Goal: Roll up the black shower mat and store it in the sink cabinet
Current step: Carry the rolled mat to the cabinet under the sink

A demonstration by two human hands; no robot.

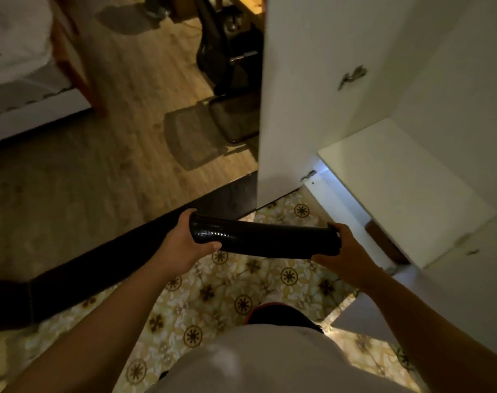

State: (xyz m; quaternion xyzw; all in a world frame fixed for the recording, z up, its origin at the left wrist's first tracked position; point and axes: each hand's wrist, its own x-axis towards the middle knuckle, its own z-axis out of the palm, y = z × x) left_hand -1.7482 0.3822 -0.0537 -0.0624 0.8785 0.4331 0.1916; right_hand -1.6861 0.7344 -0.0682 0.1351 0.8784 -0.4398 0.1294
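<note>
- Mat (265,238) is rolled, held level above the tiled floor (213,304), near the white cabinet (397,177).
- Left hand (185,239) clamps one end, right hand (345,249) the other.
- Looks light, rubbery and floppy; probably springs open, so grip both ends firmly.

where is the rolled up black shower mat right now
In the head view the rolled black shower mat is held level at centre, left hand and right hand gripping its ends, above the patterned floor tiles.
</note>
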